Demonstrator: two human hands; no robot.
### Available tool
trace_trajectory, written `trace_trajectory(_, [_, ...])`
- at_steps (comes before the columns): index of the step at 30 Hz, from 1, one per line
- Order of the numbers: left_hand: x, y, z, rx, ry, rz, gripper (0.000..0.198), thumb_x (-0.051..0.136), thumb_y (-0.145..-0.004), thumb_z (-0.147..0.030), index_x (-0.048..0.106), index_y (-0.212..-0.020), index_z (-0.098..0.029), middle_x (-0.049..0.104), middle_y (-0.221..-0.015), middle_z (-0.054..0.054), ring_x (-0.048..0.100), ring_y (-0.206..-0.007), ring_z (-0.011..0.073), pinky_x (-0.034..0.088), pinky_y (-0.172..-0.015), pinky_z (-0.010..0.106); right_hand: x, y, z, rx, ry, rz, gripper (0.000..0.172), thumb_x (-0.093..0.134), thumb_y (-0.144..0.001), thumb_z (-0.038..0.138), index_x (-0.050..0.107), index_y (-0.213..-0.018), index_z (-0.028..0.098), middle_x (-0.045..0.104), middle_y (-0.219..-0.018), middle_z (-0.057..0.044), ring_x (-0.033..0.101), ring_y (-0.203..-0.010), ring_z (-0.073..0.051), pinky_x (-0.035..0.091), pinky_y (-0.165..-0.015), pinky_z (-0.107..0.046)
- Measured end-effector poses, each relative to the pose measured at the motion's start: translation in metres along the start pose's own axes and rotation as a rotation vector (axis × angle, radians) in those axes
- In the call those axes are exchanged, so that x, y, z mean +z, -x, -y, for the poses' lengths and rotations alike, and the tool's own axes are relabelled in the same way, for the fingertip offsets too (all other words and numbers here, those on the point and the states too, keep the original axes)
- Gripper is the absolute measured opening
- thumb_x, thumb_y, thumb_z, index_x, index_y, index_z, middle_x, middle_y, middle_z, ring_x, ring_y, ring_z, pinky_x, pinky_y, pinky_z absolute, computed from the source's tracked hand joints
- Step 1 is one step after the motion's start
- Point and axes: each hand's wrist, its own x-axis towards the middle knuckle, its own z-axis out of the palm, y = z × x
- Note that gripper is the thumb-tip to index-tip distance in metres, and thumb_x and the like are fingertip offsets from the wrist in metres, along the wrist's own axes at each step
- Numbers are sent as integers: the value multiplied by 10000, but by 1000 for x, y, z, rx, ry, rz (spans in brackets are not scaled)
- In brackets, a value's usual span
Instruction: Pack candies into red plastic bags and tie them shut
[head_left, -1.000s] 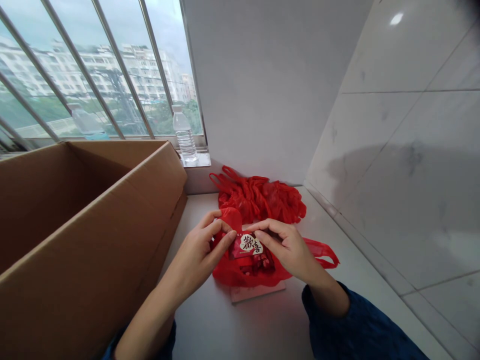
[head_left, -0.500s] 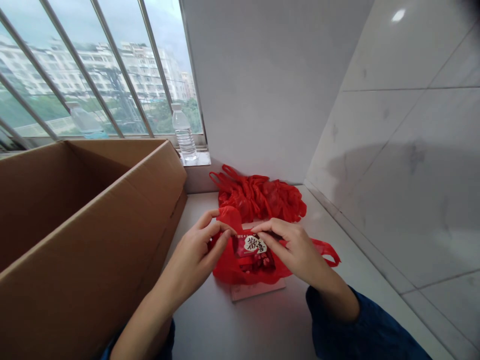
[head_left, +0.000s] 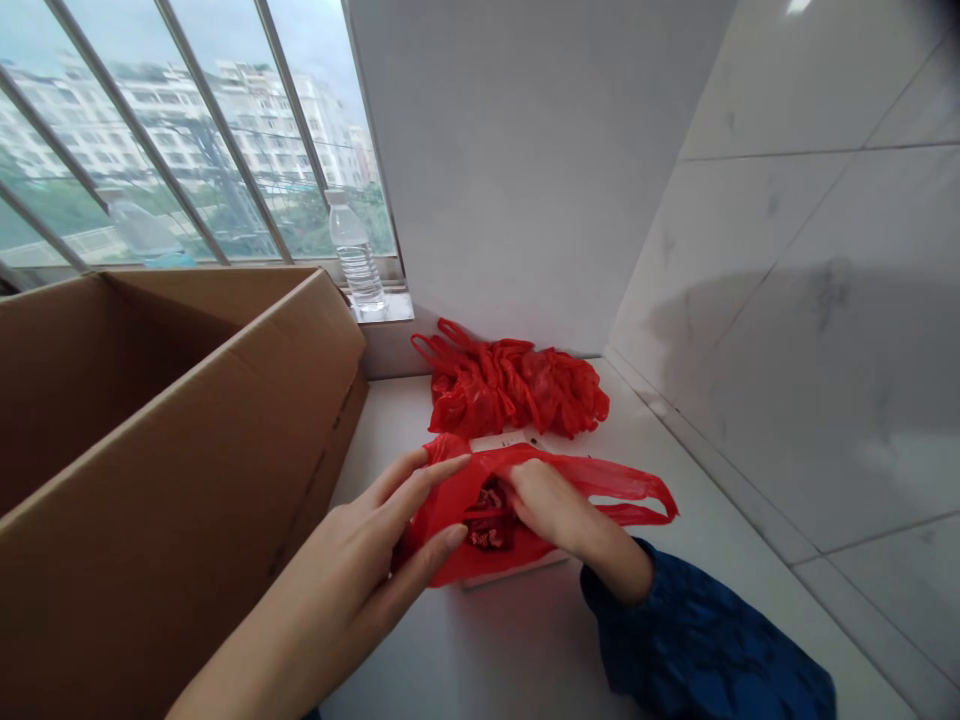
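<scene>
A red plastic bag [head_left: 450,555] lies on the white tabletop with its mouth open toward me. Inside it shows a dark red printed packet [head_left: 491,520]. My left hand [head_left: 401,530] rests at the bag's left side, thumb and fingers apart, touching the plastic. Into the bag's mouth reaches my right hand [head_left: 544,500], its fingers hidden by plastic, so their grip does not show. One bag handle loop stretches out to the right, past my right wrist. A flat pale item [head_left: 517,574] sticks out from under the bag.
Behind the bag lies a heap of crumpled red plastic bags [head_left: 517,385] against the wall. A large open cardboard box [head_left: 247,410] stands on the left. A clear water bottle [head_left: 356,260] is on the sill of the barred window. Marble tiles [head_left: 810,330] rise on the right.
My right hand has gone down into the bag, and the packet with white lettering is no longer visible. My left hand has spread its fingers. The view has shifted slightly.
</scene>
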Motion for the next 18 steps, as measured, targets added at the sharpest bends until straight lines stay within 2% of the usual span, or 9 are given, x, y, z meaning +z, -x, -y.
trace_trajectory(2, [-2, 2, -2, 12, -26, 2, 543, 518, -987, -439, 387, -1511, -384, 495, -1495, 70, 720, -781, 164, 584, -650, 247, 5, -4, -2, -24, -137, -60, 291, 476, -943, 99, 722, -1014, 237, 769, -947, -33, 703, -896, -203, 527, -794, -292])
trace_trajectory(4, [-4, 2, -3, 4, -46, 19, 547, 503, -995, -440, 370, -1522, -374, 495, -1497, 81, 727, -861, 187, 597, -705, 266, 8, -4, -3, -3, -151, -43, 311, 437, -978, 134, 706, -1107, 222, 755, -1060, -56, 689, -991, -212, 523, -878, -324])
trace_trajectory(7, [-5, 2, -5, -13, -54, 49, 547, 483, -1006, -444, 351, -1531, -365, 473, -1517, 82, 718, -977, 210, 602, -758, 281, 17, 1, -7, -2, -28, 139, 280, 484, -958, 153, 692, -1143, 184, 730, -1139, -97, 676, -1052, -234, 506, -913, -333])
trace_trajectory(10, [-5, 0, -6, -10, -39, 64, 557, 484, -1006, -448, 331, -1536, -366, 438, -1544, 76, 710, -1012, 212, 601, -747, 270, 33, 5, -14, 14, 154, 294, 263, 570, -908, 196, 677, -1146, 160, 709, -1160, -134, 679, -1037, -275, 514, -870, -350])
trace_trajectory(14, [-5, -2, -5, -43, -27, 8, 563, 501, -1001, -436, 323, -1530, -367, 482, -1502, 73, 719, -914, 185, 591, -720, 259, 48, 7, -20, 82, 267, 336, 406, 651, -837, 225, 628, -1221, 95, 645, -1229, -221, 680, -993, -348, 532, -810, -428])
trace_trajectory(18, [-4, -3, -3, -87, 55, -32, 597, 506, -998, -431, 276, -1543, -353, 554, -1422, 96, 697, -704, 131, 575, -651, 244, 42, 6, -20, 87, 243, 342, 482, 728, -778, 240, 624, -1227, 98, 634, -1248, -225, 677, -979, -350, 531, -802, -424])
